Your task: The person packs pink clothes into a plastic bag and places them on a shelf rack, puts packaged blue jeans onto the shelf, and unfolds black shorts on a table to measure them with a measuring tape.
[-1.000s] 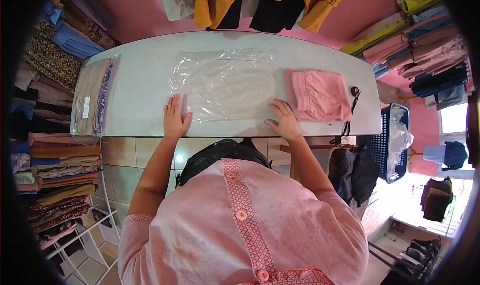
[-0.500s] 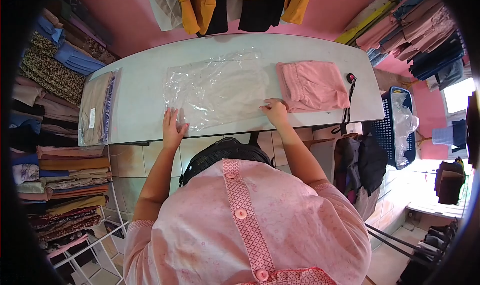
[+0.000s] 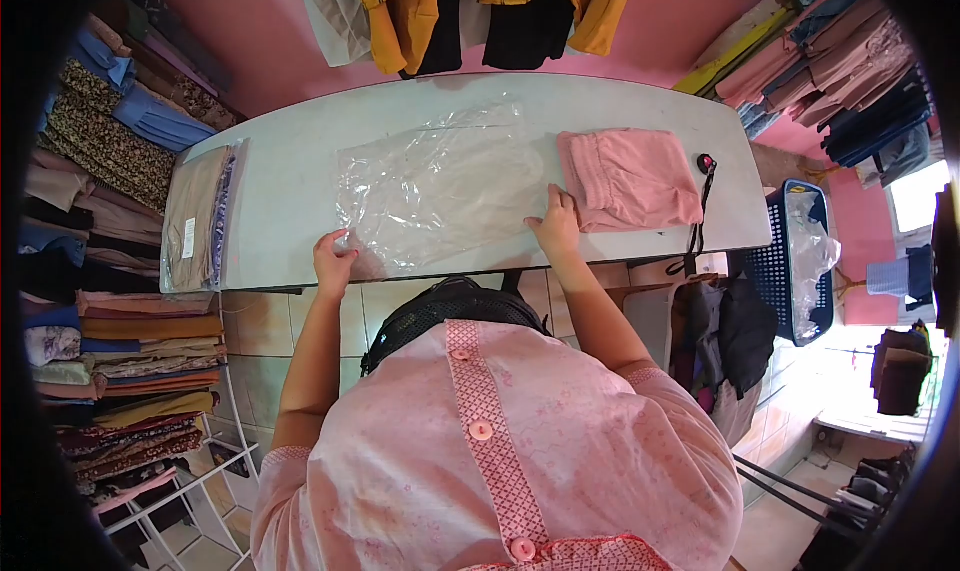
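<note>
A clear plastic bag [image 3: 440, 186] lies flat and wrinkled on the white table [image 3: 275, 186]. At its lower left corner, my left hand [image 3: 333, 263] has half-curled fingers, thumb and fingertips apart, touching or close to the film. Whether the film is between them is hard to make out. By the bag's right edge rests my right hand [image 3: 556, 229], open, its fingers stretched toward the folded pink garment [image 3: 632, 179]. That garment, with a gathered waistband on its left side, lies just right of the hand.
Packed folded clothes [image 3: 192, 226] lie at the table's left end. A black strap with a round red-and-black piece [image 3: 706, 163] is near the right end, and a blue basket [image 3: 800, 261] with plastic stands beyond. Clothes stacks [image 3: 140, 326] fill the left side; yellow garments [image 3: 400, 31] hang behind.
My left hand has gone from lying flat on the bag to curling at its lower left corner. My right hand's fingers have straightened from a pinch. The bag's left edge has shifted slightly right.
</note>
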The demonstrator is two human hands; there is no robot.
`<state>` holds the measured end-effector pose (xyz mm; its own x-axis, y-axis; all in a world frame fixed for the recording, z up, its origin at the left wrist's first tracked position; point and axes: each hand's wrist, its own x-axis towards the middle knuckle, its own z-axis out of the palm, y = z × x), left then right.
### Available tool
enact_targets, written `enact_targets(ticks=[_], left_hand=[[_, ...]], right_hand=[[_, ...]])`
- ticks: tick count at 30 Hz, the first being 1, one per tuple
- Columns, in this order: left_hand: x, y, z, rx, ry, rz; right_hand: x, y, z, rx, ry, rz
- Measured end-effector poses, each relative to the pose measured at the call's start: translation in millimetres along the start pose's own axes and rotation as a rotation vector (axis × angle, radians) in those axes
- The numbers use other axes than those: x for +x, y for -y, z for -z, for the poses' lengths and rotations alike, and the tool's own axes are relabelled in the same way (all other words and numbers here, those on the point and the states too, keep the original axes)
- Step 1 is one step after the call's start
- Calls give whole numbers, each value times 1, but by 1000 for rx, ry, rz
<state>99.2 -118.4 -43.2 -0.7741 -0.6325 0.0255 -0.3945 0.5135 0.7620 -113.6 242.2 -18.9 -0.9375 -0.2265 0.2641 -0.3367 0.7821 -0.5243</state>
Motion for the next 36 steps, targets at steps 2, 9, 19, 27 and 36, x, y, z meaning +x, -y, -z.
enact_targets(ticks=[2, 9, 19, 27, 36], left_hand=[[-3, -9, 0, 13, -23, 71], [-11, -20, -5, 165, -41, 111], [10, -11, 10, -727, 128, 456], [64, -93, 52, -999, 96, 364], [54, -127, 116, -1022, 277, -12]], right_hand=[[5, -3, -2, 2, 40, -76], [25, -24, -8, 477, 344, -334], [55, -5, 49, 962, 675, -452], [109, 36, 100, 1110, 452, -255], [101, 50, 174, 1451, 576, -154]])
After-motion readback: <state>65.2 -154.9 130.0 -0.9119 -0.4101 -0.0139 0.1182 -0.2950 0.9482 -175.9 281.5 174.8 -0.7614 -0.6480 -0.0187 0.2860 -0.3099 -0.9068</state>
